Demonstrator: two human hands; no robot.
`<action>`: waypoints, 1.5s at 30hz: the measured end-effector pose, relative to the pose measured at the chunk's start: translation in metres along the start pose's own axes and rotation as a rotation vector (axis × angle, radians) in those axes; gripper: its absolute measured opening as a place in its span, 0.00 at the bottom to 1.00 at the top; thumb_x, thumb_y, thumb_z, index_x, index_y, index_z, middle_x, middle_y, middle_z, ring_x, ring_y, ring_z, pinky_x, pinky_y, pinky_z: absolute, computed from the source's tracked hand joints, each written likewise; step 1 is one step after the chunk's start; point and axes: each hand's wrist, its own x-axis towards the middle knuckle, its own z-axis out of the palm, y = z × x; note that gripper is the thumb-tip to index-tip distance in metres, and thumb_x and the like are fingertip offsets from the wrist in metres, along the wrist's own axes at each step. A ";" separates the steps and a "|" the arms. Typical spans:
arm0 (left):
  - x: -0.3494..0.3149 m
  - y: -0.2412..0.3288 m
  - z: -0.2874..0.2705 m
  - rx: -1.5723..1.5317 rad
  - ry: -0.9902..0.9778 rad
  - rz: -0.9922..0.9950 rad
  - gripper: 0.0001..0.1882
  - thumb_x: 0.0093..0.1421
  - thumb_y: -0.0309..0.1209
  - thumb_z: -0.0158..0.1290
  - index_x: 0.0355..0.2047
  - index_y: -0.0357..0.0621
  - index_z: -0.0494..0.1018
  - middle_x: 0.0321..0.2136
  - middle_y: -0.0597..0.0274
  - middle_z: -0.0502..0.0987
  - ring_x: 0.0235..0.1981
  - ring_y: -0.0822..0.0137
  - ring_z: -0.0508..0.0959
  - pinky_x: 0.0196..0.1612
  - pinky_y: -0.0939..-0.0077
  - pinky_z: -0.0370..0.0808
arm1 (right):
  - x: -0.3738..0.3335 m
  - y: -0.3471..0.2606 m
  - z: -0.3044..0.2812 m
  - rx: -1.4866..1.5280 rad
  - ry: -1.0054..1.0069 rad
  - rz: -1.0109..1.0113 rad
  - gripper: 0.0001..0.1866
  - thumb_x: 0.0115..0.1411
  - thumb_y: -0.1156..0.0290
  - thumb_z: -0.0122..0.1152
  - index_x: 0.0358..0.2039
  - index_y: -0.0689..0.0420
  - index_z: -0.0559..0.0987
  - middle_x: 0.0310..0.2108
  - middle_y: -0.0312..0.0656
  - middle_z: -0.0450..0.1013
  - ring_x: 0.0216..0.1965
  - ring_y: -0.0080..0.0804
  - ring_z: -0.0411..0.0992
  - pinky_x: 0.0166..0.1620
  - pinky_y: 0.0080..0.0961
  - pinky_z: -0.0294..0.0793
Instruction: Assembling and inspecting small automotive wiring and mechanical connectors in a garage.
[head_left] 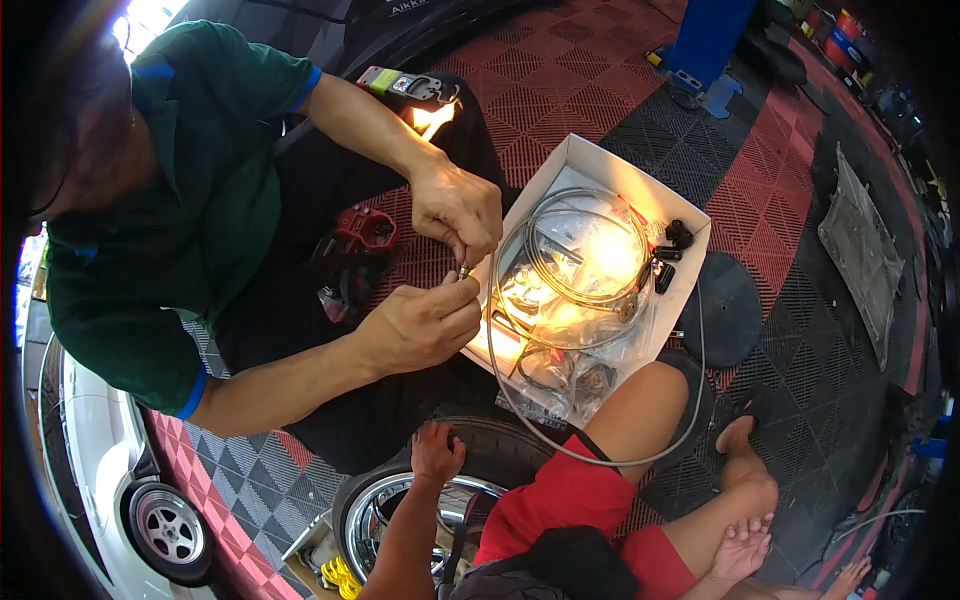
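Head view, looking down: the wearer, in red shorts, sits on a red and dark grey tiled floor. The left hand lies on the tread of a tyre, fingers bent over the rubber but not closed around anything. That tyre sits on a chrome rim just in front of the wearer's lap, at the lower middle of the frame. The right hand rests palm up and released beside the bare shin, holding nothing.

Across the tyre a co-worker in a green shirt fills the left side. Both of the co-worker's hands pinch one small metal fitting at the end of a thin grey hose, which loops out around the wearer's knee and crosses the space between the two people.

One white cardboard box stands open just beyond the knee, holding coiled hoses in clear bags under bright glare, with about three small black parts in its far corner. One black round disc lies just right of the box. One red tool lies by the co-worker's arm, and one green and red handheld device lies further back. One grey flat panel rests at the right. One white car shows one wheel at lower left.
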 end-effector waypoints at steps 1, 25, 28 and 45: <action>0.000 0.000 0.000 -0.002 0.001 0.003 0.14 0.52 0.37 0.51 0.37 0.44 0.73 0.36 0.52 0.72 0.45 0.50 0.71 0.52 0.55 0.65 | 0.000 0.000 0.000 -0.001 0.003 0.000 0.22 0.69 0.67 0.45 0.60 0.60 0.61 0.43 0.44 0.67 0.38 0.34 0.67 0.45 0.38 0.70; 0.003 0.000 -0.002 -0.016 0.007 0.009 0.14 0.51 0.36 0.51 0.36 0.44 0.74 0.36 0.53 0.72 0.45 0.50 0.71 0.50 0.54 0.66 | -0.001 0.000 -0.002 -0.016 -0.002 -0.022 0.22 0.69 0.67 0.44 0.61 0.61 0.62 0.43 0.44 0.67 0.38 0.33 0.67 0.45 0.37 0.69; 0.004 -0.002 -0.001 -0.031 -0.006 0.008 0.14 0.51 0.36 0.51 0.36 0.43 0.73 0.37 0.52 0.72 0.46 0.50 0.71 0.51 0.54 0.66 | -0.001 0.001 0.002 -0.014 -0.005 -0.021 0.22 0.69 0.67 0.44 0.61 0.61 0.62 0.43 0.45 0.67 0.38 0.33 0.67 0.45 0.37 0.69; 0.003 0.000 0.001 0.007 0.023 0.037 0.13 0.49 0.35 0.52 0.34 0.44 0.73 0.35 0.53 0.72 0.44 0.51 0.71 0.50 0.53 0.66 | -0.002 0.001 0.002 -0.015 0.032 -0.033 0.22 0.69 0.66 0.45 0.60 0.60 0.62 0.42 0.44 0.67 0.37 0.33 0.67 0.43 0.35 0.69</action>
